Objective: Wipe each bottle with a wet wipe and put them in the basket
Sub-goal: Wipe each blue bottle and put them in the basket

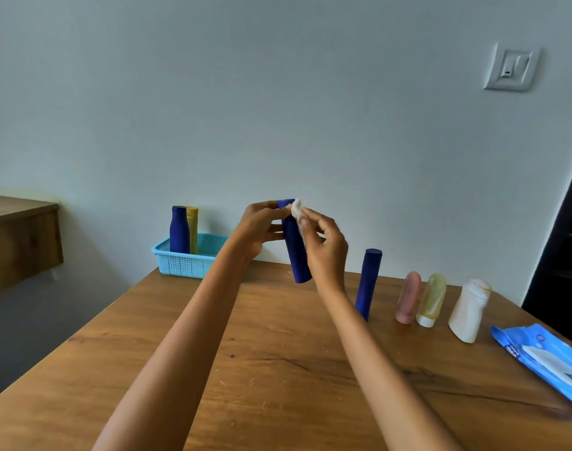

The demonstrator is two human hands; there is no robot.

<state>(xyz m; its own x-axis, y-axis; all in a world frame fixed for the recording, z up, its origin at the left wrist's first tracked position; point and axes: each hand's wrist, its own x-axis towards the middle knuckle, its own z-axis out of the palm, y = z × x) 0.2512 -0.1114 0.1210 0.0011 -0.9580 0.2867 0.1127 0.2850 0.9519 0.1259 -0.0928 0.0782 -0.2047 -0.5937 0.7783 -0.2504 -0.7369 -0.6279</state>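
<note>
Pale wall behind a wooden counter (278, 369). Head view: left hand (261, 227) grips a blue bottle (296, 252) near its cap, held above the counter; right hand (323, 242) pinches a wipe (297, 208) against the top. It looks light, stiff and smooth, likely slippery once wet, so mid-body is the safer hold. Two bottles stand in the basket (183, 263); four wait at right, beside one wipe pack (545, 356).
</note>
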